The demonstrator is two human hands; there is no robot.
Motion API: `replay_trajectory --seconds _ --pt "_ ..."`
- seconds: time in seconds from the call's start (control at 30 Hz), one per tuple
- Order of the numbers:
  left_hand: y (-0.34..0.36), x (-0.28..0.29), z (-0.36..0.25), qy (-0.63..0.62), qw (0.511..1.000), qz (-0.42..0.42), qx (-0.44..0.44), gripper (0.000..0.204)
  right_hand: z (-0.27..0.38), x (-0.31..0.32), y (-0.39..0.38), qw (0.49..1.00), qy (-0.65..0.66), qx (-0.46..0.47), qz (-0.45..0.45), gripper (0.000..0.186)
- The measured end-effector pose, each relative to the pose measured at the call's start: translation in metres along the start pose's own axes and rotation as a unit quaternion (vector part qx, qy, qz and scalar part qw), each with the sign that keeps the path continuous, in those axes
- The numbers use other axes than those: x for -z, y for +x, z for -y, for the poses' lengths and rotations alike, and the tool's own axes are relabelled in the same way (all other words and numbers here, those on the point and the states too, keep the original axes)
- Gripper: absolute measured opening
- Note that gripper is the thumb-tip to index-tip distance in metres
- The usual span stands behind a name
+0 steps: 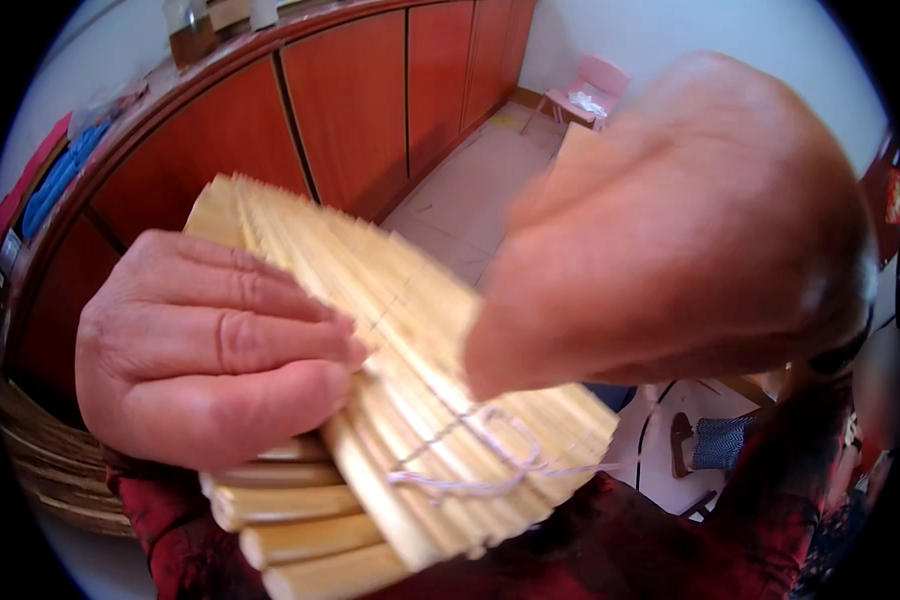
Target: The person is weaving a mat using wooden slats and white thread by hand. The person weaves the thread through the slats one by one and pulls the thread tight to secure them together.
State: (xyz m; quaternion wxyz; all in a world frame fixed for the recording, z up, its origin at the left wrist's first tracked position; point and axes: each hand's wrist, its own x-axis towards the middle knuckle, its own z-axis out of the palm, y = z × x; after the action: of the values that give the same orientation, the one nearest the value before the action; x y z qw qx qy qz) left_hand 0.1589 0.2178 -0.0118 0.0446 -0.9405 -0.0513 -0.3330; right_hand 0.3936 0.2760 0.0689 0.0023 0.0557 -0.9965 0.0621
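A panel of pale, straw-coloured stalks (440, 350) lies slantwise over my lap, its stalks side by side and stitched across with thin dark thread. A loop of pale lilac string (515, 440) lies on its near right part. With fingertips pressed together, my left hand (220, 350) grips the panel at its left side. Thicker round stalks (300, 500) stick out below that hand, crosswise to the panel. My right hand (690, 230) is raised over the panel's right side, curled and blurred by motion; what its fingers hold, if anything, I cannot make out.
Reddish-brown cabinets (345, 100) run along the left and back, with a jar (188, 35) and blue cloth (65, 180) on top. A pink chair (595, 85) stands by the far wall. Someone's shoe (682, 445) shows at the right. Brown coiled material (55, 460) lies at lower left.
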Motion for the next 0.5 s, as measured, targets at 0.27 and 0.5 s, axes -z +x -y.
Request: replay_trajectory --seconds 0.27,0.5 --pt "-0.062 -0.001 0.038 -0.080 0.988 -0.009 0.134 0.026 -0.067 -0.036 0.044 0.981 0.189 -0.023 -0.033 0.009" --pt "-0.068 -0.052 0.084 -0.225 0.955 0.015 0.194 0.030 -0.077 -0.070 -0.005 0.948 0.221 -0.221 -0.056 0.010"
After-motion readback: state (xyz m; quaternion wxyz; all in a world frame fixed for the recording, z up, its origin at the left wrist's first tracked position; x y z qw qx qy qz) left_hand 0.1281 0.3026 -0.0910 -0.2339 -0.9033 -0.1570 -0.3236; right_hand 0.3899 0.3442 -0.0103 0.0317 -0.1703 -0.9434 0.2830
